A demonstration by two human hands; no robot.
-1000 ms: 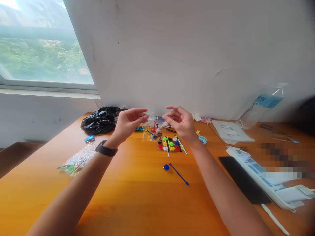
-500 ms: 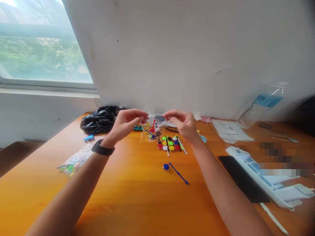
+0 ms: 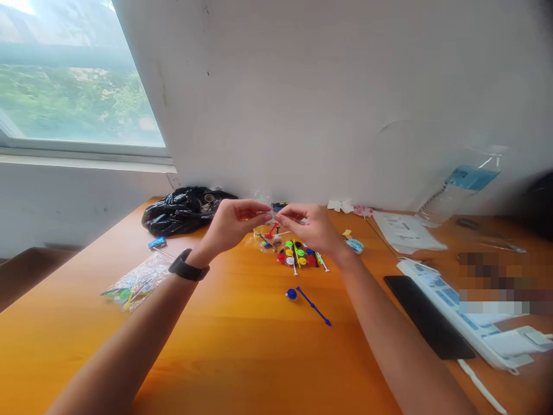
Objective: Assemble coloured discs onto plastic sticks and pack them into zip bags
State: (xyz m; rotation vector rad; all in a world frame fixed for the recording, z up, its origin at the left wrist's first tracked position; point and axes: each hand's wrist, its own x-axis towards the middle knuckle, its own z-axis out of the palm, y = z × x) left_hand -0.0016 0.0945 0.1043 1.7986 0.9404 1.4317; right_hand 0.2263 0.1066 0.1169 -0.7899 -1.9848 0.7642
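Note:
My left hand (image 3: 235,225), with a black band on its wrist, is closed in a pinch above the back middle of the table. Close beside it, my right hand (image 3: 309,225) pinches too, and the fingertips of both nearly meet. A clear plastic bag (image 3: 261,239) with red, blue and other coloured plastic pieces hangs at the fingers, its upper edge mostly hidden by them. Just below my right hand lie several coloured round pieces (image 3: 290,261) and thin sticks (image 3: 296,253). Nearer me are a blue round piece (image 3: 291,294) and a blue arrow-tipped stick (image 3: 314,306).
At left lie another clear bag of pieces (image 3: 138,282), a small blue packet (image 3: 157,242) and a black plastic bag (image 3: 181,213). On the right are a black phone (image 3: 425,317), a white power strip (image 3: 458,311), papers (image 3: 406,230) and a clear bottle (image 3: 458,190).
My hands have come together, the left moving right and the right slightly left, both a little lower. The bag's coloured pieces have shifted slightly right and down.

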